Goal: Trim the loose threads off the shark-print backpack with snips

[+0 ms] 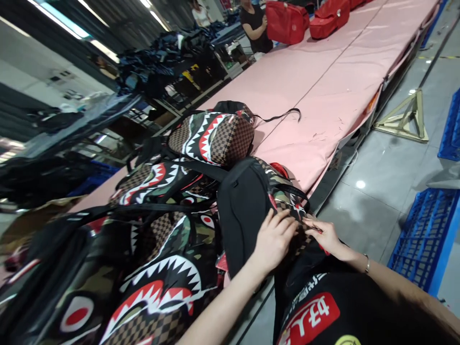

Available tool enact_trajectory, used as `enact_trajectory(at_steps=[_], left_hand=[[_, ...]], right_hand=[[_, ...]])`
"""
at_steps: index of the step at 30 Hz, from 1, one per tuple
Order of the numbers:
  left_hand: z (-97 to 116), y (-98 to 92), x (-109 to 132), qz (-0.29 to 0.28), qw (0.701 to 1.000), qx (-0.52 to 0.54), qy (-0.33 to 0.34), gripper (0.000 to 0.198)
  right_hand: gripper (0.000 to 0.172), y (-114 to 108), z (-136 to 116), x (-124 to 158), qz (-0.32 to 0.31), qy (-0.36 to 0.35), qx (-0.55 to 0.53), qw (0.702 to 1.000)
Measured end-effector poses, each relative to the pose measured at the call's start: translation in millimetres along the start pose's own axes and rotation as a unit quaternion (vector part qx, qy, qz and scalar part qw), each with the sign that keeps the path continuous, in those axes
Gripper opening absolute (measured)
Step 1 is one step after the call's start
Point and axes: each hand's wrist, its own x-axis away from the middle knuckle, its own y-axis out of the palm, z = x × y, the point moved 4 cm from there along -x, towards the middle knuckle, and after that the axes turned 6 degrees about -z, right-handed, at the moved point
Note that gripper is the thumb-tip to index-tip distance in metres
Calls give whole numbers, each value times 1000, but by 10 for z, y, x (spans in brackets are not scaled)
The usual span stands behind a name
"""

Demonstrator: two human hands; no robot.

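Lettering [318, 311] (white “好人” on red) marks the garment [381, 299] below the black-backed backpack [242, 206].

Backpacks [240, 206] crowd the near end of the table [305, 96]. Bags [287, 23] stand farther along it, a person [252, 23] at its left.

The handled backpack [242, 215] has a plain black back, its side brown-checked and camouflaged. Just beyond, I see another backpack [233, 136] in brown-and-black check, camouflage and jagged white-and-red teeth. The counter [323, 96] is pale pink, the far bags [286, 21] bright red. Blue crates [426, 235] stand out against the grey floor [373, 191]. The person's black garment [381, 306] carries a red patch [312, 318] with white characters.
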Motion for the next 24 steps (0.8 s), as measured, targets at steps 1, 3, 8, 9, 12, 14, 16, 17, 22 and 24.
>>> enact_trajectory(at_steps=[1, 3, 8, 9, 12, 14, 16, 17, 22, 24], left_hand=[[47, 57, 19, 0, 1000, 27, 2, 26], [140, 141, 53, -12, 995, 102, 21, 31], [124, 237, 197, -64, 963, 263, 2, 51], [34, 267, 238, -68, 957, 280, -34, 46], [-427, 370, 373, -36, 940, 291, -174, 30], [-839, 422, 459, 1, 928, 267, -260, 25], [-1266, 446, 521, 28, 912, 239, -333, 22], [-1465, 447, 536, 36, 903, 226, -363, 21], [-2090, 405, 320, 42, 892, 201, -402, 21], [-2178, 413, 101, 43, 899, 204, -385, 21]], right_hand=[[27, -57, 68, 39, -19, 16, -1, 1000], [28, -210, 225, 116, -52, 84, -3, 995], [36, -668, 375, 154, 14, 154, 51, 987], [37, -725, 362, 126, 36, 161, 56, 985], [39, -761, 203, -31, 61, 144, 50, 986], [40, -702, 20, -177, 60, 122, 59, 989], [42, -601, -189, -340, 51, 97, 81, 991], [42, -538, -288, -426, 41, 84, 92, 991], [37, -231, -539, -874, -14, 42, 116, 992], [35, -141, -513, -1061, -29, 15, 118, 992]])
